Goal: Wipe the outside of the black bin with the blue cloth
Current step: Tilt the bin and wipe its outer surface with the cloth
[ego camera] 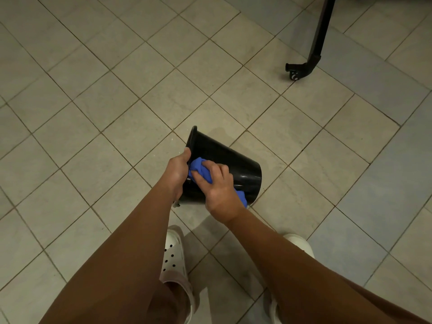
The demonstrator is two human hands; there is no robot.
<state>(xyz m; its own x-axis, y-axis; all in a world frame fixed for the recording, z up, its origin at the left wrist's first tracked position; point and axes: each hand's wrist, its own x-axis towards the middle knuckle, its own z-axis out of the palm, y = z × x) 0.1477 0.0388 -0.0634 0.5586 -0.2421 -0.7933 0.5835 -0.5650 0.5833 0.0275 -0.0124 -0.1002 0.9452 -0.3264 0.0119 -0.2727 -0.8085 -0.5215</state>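
Item one, on my screen: beige tiled floor (93,113) with dark grout lines, filling the whole view. Item two, lower left of centre: a white perforated clog (174,256) on the person's left foot, partly covered by the forearm above it. Item three: left hand (178,168), fingers curled round the rim of the bin at its open end, thumb lying on the rim edge. Item four: blue cloth (198,170), bunched into a wad and lying against the bin's outer wall just beside the left hand; a tail of it shows below the right wrist. Item five: black bin (233,160), round and glossy, tipped on its side at the centre of the floor, mouth towards the left and base towards the right; I cannot tell whether it touches the tiles. Item six: right hand (218,185), fingers bent over the cloth and pressing it to the bin's side. Item seven: a second white clog (301,244), lower right, mostly hidden. Item eight, upper right: a black furniture leg (314,47) ending in a caster, well apart from the bin.
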